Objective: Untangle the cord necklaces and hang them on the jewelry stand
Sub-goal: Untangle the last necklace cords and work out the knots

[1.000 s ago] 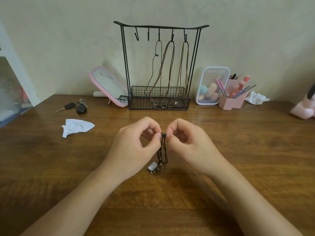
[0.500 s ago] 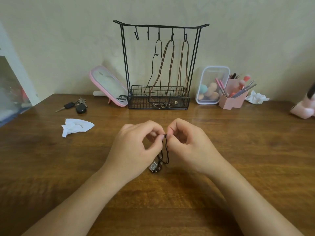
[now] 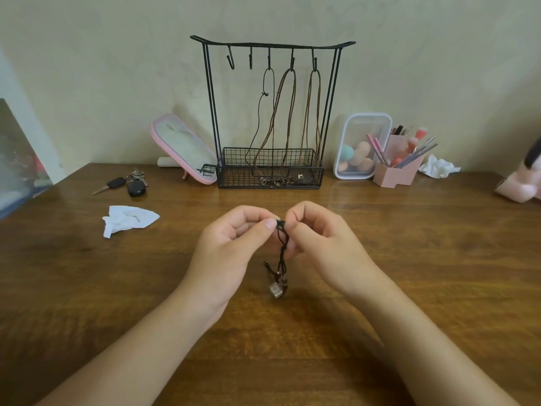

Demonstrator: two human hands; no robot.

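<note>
A person's left hand (image 3: 231, 247) and right hand (image 3: 322, 244) meet above a brown wooden table (image 3: 409, 259). The thumb and forefinger of each are closed narrowly on the top of a tangled black cord necklace (image 3: 282, 244). The other fingers are curled in. The cord hangs straight down from the fingertips, and its small silvery square pendant (image 3: 276, 290) dangles between the two wrists, just above or on the wood; which cannot be told.

Straight beyond the fingers, at the table's far edge against a cream plaster wall (image 3: 117, 68), stands a black wire jewelry stand (image 3: 272, 45) with a mesh basket base. One dark cord necklace (image 3: 265, 106) and two brown cord necklaces (image 3: 288, 112) hang from its hooks, with their ends down in the basket.

Left of the fingers and a little farther out lies a crumpled white tissue (image 3: 128, 222). Beyond it is a bunch of black car keys (image 3: 128, 184), and a pink-framed oval mirror (image 3: 181, 148) leans beside the stand.

Right of the fingers, along the wall, stand a clear plastic box of makeup sponges (image 3: 361, 148) and a pink holder of brushes (image 3: 398, 168). Past these are another crumpled white tissue (image 3: 437, 167) and, at the frame's edge, a pale pink object (image 3: 518, 186) cut off from view.
</note>
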